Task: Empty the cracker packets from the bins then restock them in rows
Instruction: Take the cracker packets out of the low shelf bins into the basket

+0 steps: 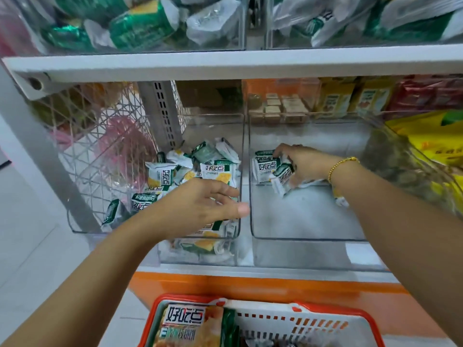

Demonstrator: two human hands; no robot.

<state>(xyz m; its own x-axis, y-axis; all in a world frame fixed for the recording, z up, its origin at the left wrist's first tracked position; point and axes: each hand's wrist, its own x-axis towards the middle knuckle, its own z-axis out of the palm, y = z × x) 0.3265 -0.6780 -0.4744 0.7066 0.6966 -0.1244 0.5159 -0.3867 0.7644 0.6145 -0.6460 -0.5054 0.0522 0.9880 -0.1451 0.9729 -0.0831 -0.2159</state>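
Cracker packets (218, 172) lie heaped in the left clear bin (200, 256). A few more sit at the far left of the right clear bin (300, 216), whose floor is mostly bare. The right hand (300, 164) curls its fingers round that small cluster, gripping it. The left hand (200, 204) stretches over the heap with fingers straight, holding nothing; whether it touches a packet is unclear. Below the shelf stands a red-and-white basket (313, 319).

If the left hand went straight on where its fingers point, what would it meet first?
Likely the left bin's clear right wall; the left hand points right, above the cracker packets. If it rides above the rim it would cross into the right bin; height is unclear.
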